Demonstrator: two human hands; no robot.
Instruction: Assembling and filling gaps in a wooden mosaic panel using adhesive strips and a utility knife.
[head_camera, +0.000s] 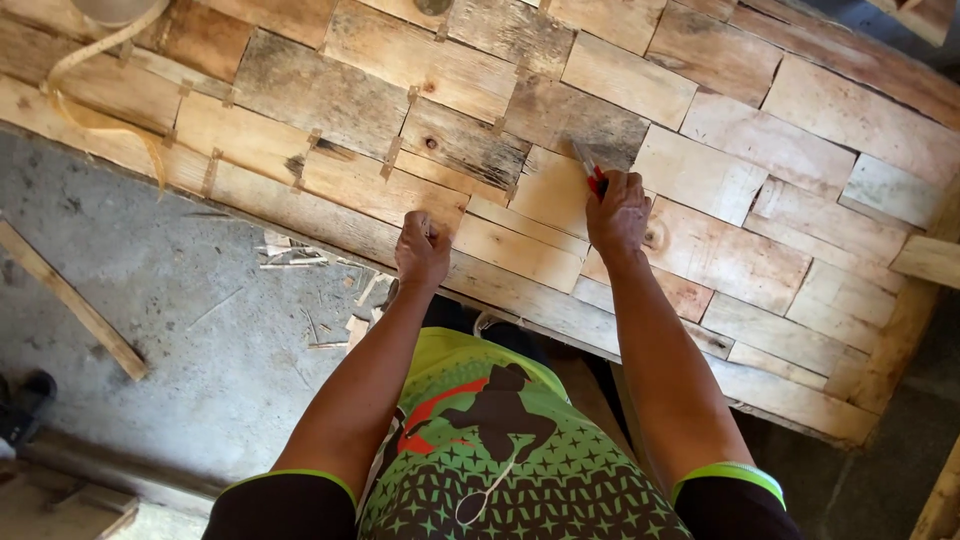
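Note:
A large panel (700, 170) of fitted rough wooden blocks lies in front of me, with small wedges in its seams. My right hand (617, 215) rests on the panel near its front edge, closed around a red and silver marker (588, 165) whose tip points away from me. My left hand (422, 248) is a closed fist pressed on a block near the panel's front edge; whether anything is inside it is hidden. Both arms reach out over my green patterned shirt.
A grey concrete floor (150, 290) lies to the left, with a loose wooden strip (70, 300) and small wood scraps (300, 260). A pale strap (110, 110) curls over the panel's far left. A dark shoe (25, 405) shows at the left edge. A plank end (930, 260) juts in at right.

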